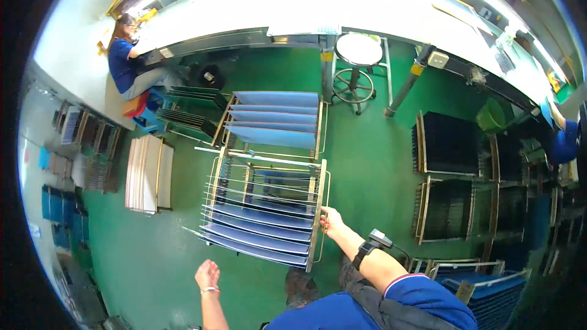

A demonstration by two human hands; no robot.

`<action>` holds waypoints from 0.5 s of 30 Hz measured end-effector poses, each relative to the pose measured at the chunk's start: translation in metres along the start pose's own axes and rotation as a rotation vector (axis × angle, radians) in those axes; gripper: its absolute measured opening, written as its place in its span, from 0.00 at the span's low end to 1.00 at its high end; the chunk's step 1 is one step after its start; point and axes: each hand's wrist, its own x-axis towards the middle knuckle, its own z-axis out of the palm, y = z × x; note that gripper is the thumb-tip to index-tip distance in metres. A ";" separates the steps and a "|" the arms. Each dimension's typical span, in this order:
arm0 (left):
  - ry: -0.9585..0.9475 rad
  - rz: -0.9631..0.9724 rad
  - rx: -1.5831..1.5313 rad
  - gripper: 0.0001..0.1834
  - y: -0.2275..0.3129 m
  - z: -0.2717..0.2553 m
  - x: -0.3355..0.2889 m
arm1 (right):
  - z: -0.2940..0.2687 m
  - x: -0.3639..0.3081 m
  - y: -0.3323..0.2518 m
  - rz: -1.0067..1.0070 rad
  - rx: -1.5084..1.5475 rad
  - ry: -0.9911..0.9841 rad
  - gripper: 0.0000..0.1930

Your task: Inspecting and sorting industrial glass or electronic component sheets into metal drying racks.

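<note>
In front of me stands a metal slotted rack (323, 208) holding several thin blue panels (257, 232) and bare cross wires. My right hand (331, 222) is closed around the upright metal frame at the rack's right side. To the near left of the rack, my left hand (208, 275) hangs in the air with loosely curled fingers. It is apart from the rack and holds nothing. Directly behind, a second rack (321, 123) carries several upright blue panels (275, 119).
A stack of pale boards (143, 174) stands at left. Racks of dark panels (452, 143) line the right. A round stool (359, 51) sits by the long bright workbench (232, 9). One person (125, 61) sits at far left; another person (564, 137) is at the right edge.
</note>
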 end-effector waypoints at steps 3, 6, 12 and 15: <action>-0.064 -0.127 0.065 0.14 -0.027 0.016 -0.069 | -0.011 0.027 -0.005 -0.079 -0.027 -0.032 0.10; -0.094 -0.239 0.127 0.14 -0.045 0.018 -0.123 | 0.000 0.000 -0.011 -0.109 -0.125 -0.043 0.09; -0.176 -0.382 0.119 0.13 -0.105 0.052 -0.135 | -0.001 -0.012 -0.041 0.111 -0.282 -0.093 0.17; -0.212 -0.257 0.103 0.12 -0.105 0.087 -0.144 | -0.020 -0.001 -0.053 0.145 -0.331 -0.216 0.18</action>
